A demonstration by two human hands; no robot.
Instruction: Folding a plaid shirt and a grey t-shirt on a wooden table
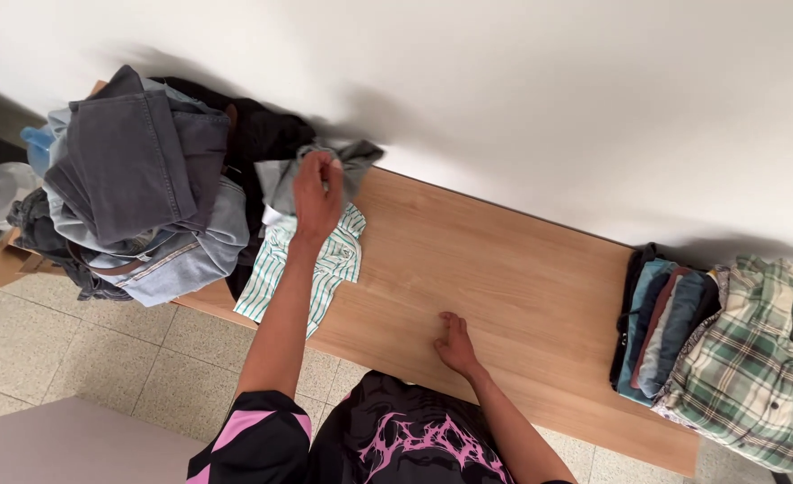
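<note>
L hand (317,193) is out over the table's (522,260) far left end, fingers closed on a grey garment (357,159). It looks like a pinch on a fold of cloth, w/ the knuckles up. The grey piece lies at the wall edge, partly on a green-striped shirt (329,269) that hangs off the near table edge, and touching a black garment (266,134) behind it.

R hand (456,343) lies near the front edge mid-table, fingers loosely curled on the wood, holding nothing.

Just left of the L hand is a heap of jeans (145,179), dark grey on top and pale blue under, unfolded and spilling over the table end. At the far R end, well apart, a row of folded clothes (665,327) stands on edge, w/ a plaid shirt (759,358) beside it.

Step in hand, by my read: taking one piece from the unsorted heap, grip made but cloth not yet lifted. Getting it free would call for a lift up and toward the bare mid-table, clear of the striped shirt so that one isn't dragged off the edge. The R hand is free to take a second corner.
</note>
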